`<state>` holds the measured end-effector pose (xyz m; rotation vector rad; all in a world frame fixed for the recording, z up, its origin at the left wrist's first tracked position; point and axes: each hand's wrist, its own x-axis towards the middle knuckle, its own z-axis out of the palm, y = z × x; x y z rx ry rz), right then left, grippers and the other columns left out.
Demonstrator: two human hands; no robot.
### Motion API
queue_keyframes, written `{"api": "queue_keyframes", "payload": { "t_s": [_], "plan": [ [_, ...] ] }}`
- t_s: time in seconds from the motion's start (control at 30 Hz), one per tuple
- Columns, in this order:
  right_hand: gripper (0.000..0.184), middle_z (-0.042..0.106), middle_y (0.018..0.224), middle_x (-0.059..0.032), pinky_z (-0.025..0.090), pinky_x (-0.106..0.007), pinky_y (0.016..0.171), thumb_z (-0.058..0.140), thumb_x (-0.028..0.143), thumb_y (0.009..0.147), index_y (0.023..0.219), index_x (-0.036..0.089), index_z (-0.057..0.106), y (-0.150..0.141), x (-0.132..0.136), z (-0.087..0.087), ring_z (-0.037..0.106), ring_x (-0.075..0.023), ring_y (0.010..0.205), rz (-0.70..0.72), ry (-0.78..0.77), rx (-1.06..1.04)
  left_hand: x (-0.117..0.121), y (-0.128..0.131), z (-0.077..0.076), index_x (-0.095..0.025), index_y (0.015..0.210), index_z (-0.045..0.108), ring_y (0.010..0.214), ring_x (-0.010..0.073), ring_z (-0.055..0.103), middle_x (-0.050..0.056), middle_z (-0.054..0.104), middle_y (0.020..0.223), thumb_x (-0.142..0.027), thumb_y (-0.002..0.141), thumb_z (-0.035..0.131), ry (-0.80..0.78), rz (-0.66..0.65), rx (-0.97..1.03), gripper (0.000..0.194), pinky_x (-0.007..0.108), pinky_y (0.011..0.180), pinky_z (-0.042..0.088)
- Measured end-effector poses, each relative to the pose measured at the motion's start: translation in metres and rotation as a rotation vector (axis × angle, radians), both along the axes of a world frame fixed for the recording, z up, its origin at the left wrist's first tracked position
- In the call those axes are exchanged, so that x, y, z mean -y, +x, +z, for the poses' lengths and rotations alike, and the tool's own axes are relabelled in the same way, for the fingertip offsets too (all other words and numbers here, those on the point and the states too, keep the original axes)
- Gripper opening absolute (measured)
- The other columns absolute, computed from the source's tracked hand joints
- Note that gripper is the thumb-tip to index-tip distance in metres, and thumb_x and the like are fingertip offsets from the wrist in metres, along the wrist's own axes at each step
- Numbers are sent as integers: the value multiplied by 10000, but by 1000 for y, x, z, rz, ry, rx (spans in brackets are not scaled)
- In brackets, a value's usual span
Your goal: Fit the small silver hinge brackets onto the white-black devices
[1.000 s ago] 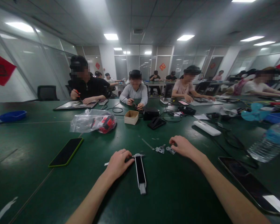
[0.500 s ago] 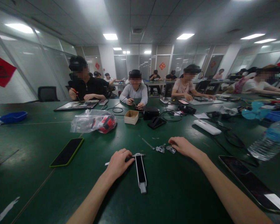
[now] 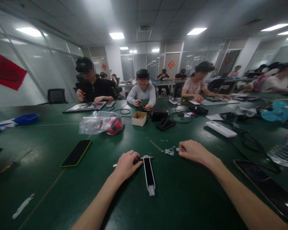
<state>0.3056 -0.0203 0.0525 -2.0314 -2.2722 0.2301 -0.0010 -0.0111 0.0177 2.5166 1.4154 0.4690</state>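
My left hand (image 3: 128, 164) rests on the table with curled fingers. Its thumb and forefinger close on something dark that I cannot make out, beside the top of a long, narrow device with a white frame and black face (image 3: 149, 174). A thin metal rod crosses behind the device's top end. My right hand (image 3: 193, 150) is closed over a small metal bracket (image 3: 178, 149), with only its edge showing at the fingertips. Just left of that hand lies another flat metal bracket (image 3: 169, 151), with tiny parts near it.
A green-edged phone (image 3: 76, 153) lies left, a dark phone (image 3: 264, 187) right. Further back are a plastic bag with red things (image 3: 102, 123), a small open box (image 3: 139, 119), a black stand (image 3: 165, 124), a white case (image 3: 220, 129) and a water bottle (image 3: 284, 151). Several people sit across the table.
My right hand has closed over the bracket on the right, which lay visible at its fingertips before. The left hand stays by the device. The view has turned slightly right.
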Motion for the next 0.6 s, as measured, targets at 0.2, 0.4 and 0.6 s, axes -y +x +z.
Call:
{"api": "queue_keyframes", "payload": {
  "t_s": [0.2,0.4,0.6],
  "plan": [
    [189,631,879,-93,426,-305,700,450,229,878,879,158,625,-33,10,-2,556,-186,785,308,479,-99,6,1,5,-193,960,624,847,190,570,51,616,950,-277,846,445,59,24,111,228,312,766,400],
    [278,659,899,-78,411,-303,649,369,153,931,985,180,640,-89,21,-32,560,-171,777,723,676,-134,11,8,9,-174,907,638,748,156,575,36,652,847,-411,905,387,-74,-8,392,346,261,695,431],
    [294,660,925,-81,436,-310,717,359,145,936,1025,195,635,-101,20,-43,577,-171,853,736,750,-242,12,13,7,-155,889,637,657,135,583,17,652,735,-387,842,504,-227,-48,537,271,228,626,452]
  ]
}}
